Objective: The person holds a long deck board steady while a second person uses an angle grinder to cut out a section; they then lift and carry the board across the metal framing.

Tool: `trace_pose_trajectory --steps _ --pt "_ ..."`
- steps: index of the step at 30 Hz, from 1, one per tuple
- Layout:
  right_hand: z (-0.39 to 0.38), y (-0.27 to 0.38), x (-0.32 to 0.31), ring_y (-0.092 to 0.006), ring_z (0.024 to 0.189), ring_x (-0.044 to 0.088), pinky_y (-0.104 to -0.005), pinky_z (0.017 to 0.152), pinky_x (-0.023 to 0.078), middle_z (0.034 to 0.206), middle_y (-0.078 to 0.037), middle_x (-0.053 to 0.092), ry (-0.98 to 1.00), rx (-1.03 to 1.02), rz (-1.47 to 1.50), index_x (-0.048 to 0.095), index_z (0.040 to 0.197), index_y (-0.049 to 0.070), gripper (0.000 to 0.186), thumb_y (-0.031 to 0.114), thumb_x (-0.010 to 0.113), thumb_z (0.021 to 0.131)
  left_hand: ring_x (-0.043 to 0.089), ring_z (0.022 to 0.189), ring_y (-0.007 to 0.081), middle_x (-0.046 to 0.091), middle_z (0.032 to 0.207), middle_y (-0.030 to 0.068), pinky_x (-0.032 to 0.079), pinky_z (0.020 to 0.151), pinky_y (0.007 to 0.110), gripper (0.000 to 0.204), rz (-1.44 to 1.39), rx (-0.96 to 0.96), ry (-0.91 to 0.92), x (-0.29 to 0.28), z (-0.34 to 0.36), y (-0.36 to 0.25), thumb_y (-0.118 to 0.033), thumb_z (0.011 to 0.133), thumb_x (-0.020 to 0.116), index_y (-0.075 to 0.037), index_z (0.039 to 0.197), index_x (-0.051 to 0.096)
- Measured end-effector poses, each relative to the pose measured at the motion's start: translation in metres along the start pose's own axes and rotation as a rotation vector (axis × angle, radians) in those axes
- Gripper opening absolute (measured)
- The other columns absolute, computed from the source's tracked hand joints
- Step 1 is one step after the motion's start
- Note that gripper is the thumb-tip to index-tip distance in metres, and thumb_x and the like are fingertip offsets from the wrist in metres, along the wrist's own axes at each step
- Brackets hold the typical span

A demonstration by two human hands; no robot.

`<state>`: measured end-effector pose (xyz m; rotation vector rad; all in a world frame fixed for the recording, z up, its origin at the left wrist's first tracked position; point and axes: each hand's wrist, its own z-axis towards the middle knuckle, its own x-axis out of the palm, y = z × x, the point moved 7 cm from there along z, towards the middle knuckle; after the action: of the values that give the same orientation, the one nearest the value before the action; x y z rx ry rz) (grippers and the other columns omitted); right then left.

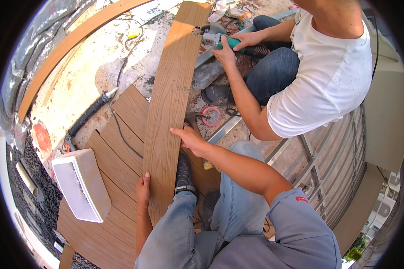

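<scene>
A long brown wood-grain plank (167, 98) slants from my lap up to the top of the view. My left hand (143, 190) holds its left edge near the close end, fingers partly hidden by the board. On the right edge, farther up, my right hand (192, 141) grips the plank with the thumb on top and the other fingers out of sight. A co-worker's hands (231, 50) hold a green and grey angle grinder (220, 41), its disc at the plank's right edge near the far end.
Laid deck boards (116, 197) spread under the plank, with a white foam box (81, 184) on them. A dark cable (120, 74) crosses the dusty ground. A pink tape roll (211, 116) lies right of the plank. Metal framing (318, 166) stretches along the right.
</scene>
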<state>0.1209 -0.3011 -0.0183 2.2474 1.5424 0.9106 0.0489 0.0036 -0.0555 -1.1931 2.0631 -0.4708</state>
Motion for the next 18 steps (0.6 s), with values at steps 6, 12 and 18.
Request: trace_pose_trajectory --steps 6,12,18 --pt "-0.0008 0.0016 0.0002 -0.0212 0.126 0.051 -0.0434 0.102 0.039 0.135 -0.01 0.058 0.007 -0.002 -0.012 0.051 0.137 0.004 0.057 0.044 0.057 0.096 0.053 0.082 0.0188 0.061 0.085 0.011 0.045 0.075 0.034 0.072 0.015 -0.006 -0.002 -0.0005 0.0015 0.0027 -0.064 0.092 0.055 0.007 0.092 0.064" --pt "-0.001 0.0016 0.0007 -0.0212 0.125 0.052 -0.0428 0.102 0.039 0.136 -0.011 0.057 0.016 0.005 -0.012 0.05 0.137 0.004 0.057 0.043 0.056 0.096 0.052 0.082 0.0183 0.061 0.084 0.0109 0.045 0.074 0.034 0.071 -0.005 0.019 -0.002 -0.0002 0.0015 0.0011 -0.064 0.092 0.056 0.007 0.092 0.064" --pt "0.0007 -0.0002 -0.0012 -0.0228 0.127 0.051 -0.0445 0.103 0.04 0.137 -0.012 0.056 0.017 -0.004 0.006 0.048 0.139 0.003 0.058 0.042 0.056 0.097 0.052 0.082 0.0184 0.06 0.083 0.0108 0.045 0.074 0.034 0.071 0.003 0.03 -0.011 0.0003 0.0005 -0.0028 -0.064 0.092 0.056 0.007 0.091 0.064"
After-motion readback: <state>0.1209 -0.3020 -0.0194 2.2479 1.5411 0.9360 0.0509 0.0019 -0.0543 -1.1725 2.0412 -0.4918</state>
